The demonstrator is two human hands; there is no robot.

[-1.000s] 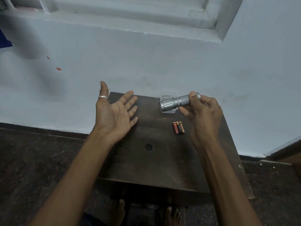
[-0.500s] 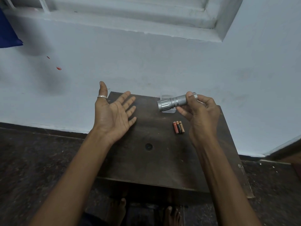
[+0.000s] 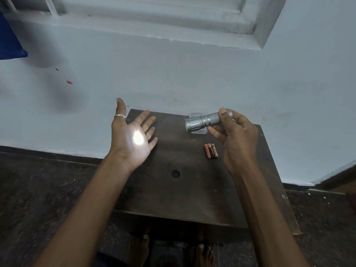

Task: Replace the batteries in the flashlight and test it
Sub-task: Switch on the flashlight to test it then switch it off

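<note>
A silver flashlight (image 3: 204, 121) is held level above the far side of the dark wooden table (image 3: 185, 189), its head pointing left. My right hand (image 3: 235, 137) grips its tail end, thumb on top. My left hand (image 3: 133, 135) is held up flat with the palm facing the flashlight, fingers straight, a silver ring on the thumb. A bright white spot of light falls on that palm. Three small batteries (image 3: 211, 150) lie side by side on the table just below the flashlight, near my right hand.
A small clear plastic piece (image 3: 198, 132) lies on the table under the flashlight's head. The table stands against a pale blue wall (image 3: 192, 78). Dark speckled floor (image 3: 38, 189) surrounds it. My bare feet (image 3: 142, 249) show under the near edge.
A bright light spot has appeared on my left palm; before, the palm was unlit. The flashlight has shifted slightly left in my right hand. The batteries have not moved.
</note>
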